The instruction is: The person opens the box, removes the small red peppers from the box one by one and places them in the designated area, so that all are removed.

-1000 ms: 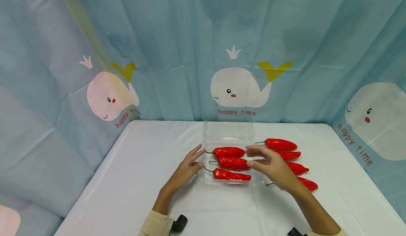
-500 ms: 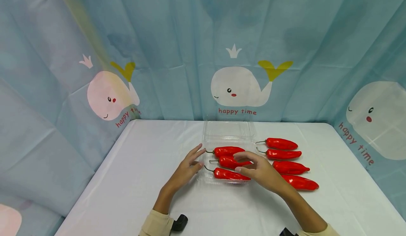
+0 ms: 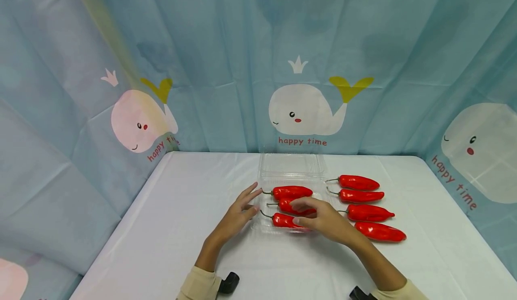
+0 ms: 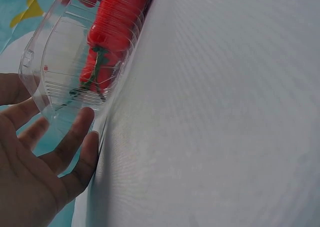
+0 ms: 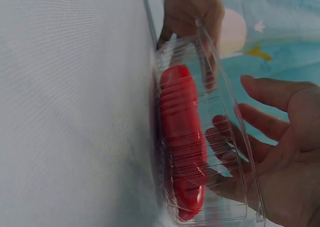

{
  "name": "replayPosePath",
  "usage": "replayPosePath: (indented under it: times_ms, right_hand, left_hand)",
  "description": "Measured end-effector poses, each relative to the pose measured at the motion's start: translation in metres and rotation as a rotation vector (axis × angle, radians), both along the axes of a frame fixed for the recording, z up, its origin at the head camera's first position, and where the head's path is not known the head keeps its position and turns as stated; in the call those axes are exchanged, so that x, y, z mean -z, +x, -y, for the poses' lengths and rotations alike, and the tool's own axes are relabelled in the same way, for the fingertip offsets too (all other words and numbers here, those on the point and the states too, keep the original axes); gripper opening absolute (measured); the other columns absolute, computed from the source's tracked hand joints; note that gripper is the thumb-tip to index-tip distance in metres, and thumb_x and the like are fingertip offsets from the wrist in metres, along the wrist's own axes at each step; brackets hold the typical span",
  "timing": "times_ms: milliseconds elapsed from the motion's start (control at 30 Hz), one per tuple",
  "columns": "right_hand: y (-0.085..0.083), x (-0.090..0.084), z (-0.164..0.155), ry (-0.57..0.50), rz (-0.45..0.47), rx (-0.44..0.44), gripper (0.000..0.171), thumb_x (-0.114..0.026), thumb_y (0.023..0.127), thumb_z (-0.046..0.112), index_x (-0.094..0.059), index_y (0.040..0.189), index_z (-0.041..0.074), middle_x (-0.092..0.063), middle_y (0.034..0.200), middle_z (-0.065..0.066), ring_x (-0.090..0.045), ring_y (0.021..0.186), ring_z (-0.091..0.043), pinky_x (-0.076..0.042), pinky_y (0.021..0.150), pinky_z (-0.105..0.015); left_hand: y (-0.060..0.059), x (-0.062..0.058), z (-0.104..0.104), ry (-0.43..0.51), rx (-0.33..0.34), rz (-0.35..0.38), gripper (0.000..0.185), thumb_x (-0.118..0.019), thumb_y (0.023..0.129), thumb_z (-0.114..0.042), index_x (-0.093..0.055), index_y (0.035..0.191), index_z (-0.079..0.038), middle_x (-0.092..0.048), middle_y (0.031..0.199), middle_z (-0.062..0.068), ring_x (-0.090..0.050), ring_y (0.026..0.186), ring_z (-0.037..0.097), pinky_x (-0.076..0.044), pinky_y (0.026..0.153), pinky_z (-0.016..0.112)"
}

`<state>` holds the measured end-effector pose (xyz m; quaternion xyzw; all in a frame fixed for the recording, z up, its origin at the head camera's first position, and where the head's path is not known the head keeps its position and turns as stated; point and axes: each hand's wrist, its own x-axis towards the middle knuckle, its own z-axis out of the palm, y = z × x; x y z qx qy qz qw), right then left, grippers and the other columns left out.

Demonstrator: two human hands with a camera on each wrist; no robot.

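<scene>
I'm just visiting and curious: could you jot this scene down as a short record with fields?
Setting: white table, whale-print curtain behind
Container: clear plastic box, lid open
Peppers in box: three red peppers
Peppers outside: four loose peppers, right of box
Left hand: open, fingers touching the box's left edge
Right hand: open, over the peppers in the box

Seven red peppers: three in the one clear box (image 3: 291, 167), four on the surface (image 3: 181, 228) at its 3 o'clock.
</scene>
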<state>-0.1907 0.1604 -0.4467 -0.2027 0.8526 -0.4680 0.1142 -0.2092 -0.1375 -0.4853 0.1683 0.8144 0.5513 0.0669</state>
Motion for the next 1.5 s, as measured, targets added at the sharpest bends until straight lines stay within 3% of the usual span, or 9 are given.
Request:
replayPosePath:
  times_ms: [433,600,1233,1500]
  right_hand:
    - [-0.008,0.004,0.009,0.045,0.013,-0.030,0.048,-0.080,0.093,0.029,-0.069,0.137,0.013,-0.073,0.125,-0.003,-0.066,0.117,-0.023,-0.056,0.098,-0.034]
    - [-0.011,0.004,0.012,0.058,0.033,-0.033,0.046,-0.081,0.092,0.026,-0.071,0.135,0.014,-0.073,0.121,0.000,-0.067,0.113,-0.021,-0.058,0.097,-0.040]
    - [-0.019,0.007,0.018,0.133,0.056,0.042,0.043,-0.087,0.082,0.009,-0.075,0.124,0.009,-0.073,0.110,-0.003,-0.066,0.102,-0.021,-0.062,0.087,-0.037]
    - [-0.021,0.008,0.019,0.172,0.061,0.048,0.043,-0.088,0.082,0.006,-0.076,0.124,0.009,-0.074,0.107,0.000,-0.067,0.102,-0.020,-0.062,0.089,-0.039]
  left_hand:
    - [0.000,-0.001,-0.001,-0.005,-0.013,0.005,0.052,-0.055,0.109,-0.017,-0.047,0.161,-0.014,-0.023,0.177,-0.002,-0.063,0.128,0.033,-0.058,0.099,0.047]
    - [0.000,-0.001,0.000,-0.005,-0.008,0.004,0.053,-0.055,0.109,-0.016,-0.047,0.161,-0.014,-0.022,0.177,-0.001,-0.063,0.128,0.034,-0.058,0.099,0.047]
    - [-0.002,0.002,0.001,-0.006,-0.003,0.007,0.053,-0.056,0.109,-0.018,-0.047,0.162,-0.015,-0.022,0.177,-0.002,-0.062,0.130,0.033,-0.058,0.099,0.046]
    - [-0.002,0.003,0.001,-0.002,0.002,-0.001,0.053,-0.056,0.109,-0.015,-0.047,0.162,-0.014,-0.022,0.177,0.000,-0.063,0.128,0.034,-0.058,0.098,0.046]
